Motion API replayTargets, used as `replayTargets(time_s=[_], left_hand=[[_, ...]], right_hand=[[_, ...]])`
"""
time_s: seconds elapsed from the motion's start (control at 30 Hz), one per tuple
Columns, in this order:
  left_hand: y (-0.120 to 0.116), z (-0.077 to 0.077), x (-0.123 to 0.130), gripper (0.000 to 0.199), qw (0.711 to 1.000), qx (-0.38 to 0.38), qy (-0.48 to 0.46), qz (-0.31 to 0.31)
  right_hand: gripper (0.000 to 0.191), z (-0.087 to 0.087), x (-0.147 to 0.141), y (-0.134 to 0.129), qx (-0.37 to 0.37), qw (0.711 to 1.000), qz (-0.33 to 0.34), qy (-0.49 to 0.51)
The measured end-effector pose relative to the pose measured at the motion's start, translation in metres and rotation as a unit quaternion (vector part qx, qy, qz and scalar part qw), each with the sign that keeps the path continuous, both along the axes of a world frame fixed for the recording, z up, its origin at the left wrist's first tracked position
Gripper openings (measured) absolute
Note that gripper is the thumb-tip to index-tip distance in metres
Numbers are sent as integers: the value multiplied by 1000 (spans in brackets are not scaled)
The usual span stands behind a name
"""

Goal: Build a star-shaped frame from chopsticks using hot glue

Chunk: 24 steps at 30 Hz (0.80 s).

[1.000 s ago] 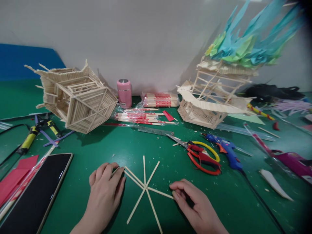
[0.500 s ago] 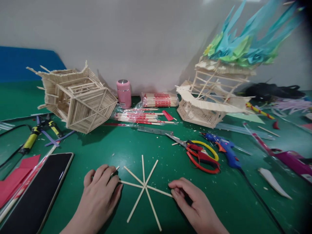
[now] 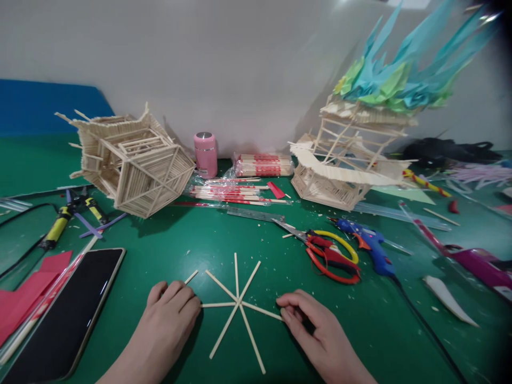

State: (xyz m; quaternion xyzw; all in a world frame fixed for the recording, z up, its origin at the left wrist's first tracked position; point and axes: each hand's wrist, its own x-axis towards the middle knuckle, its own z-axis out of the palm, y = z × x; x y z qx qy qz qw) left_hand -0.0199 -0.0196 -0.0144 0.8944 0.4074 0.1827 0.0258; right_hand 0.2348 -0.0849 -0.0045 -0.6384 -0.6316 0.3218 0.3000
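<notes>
1. My left hand (image 3: 170,317) is curling low, its fingers bending over a loose stick (image 3: 191,277) whose tip is poking out; the underside is hidden, so I can't tell how firmly they're gripping.
2. My right hand (image 3: 322,333) is resting nearly closed, thumb and forefinger meeting at the outer end of one stick of the star (image 3: 239,302); I can't tell whether they're pinching.
3. The star is lying flat between my hands, seven arms meeting centrally, the leftmost reaching my left fingers.
4. I judge light, low contact is serving best: sideways pressure is risking a swing of neighbouring arms.
5. Green surface (image 3: 160,242) is opening beyond the star; the phone (image 3: 70,314) is bordering my left side, while the scissors (image 3: 334,258) are lying beyond my right hand.
</notes>
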Motion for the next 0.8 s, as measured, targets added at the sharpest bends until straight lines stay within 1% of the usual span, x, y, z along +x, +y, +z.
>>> replayTargets(time_s=[0.2,0.4,0.5,0.67,0.8], left_hand=[[-7,-3,1,33,1000,7,3,3],[-11,-6,1,29,1000,-26,5,2],[-9,-3,2,28,1000,-26,11,-5],[-5,5,1,23,998,-29,37,-45],[-5,4,1,21,998,-42,35,-36]], right_hand=[[16,0,0,-1,14,1000,-8,-2],[15,-1,0,-1,11,1000,0,-2],[15,-2,0,0,11,1000,2,0],[15,-3,1,0,17,1000,1,-4],[15,-3,1,0,12,1000,4,-4]])
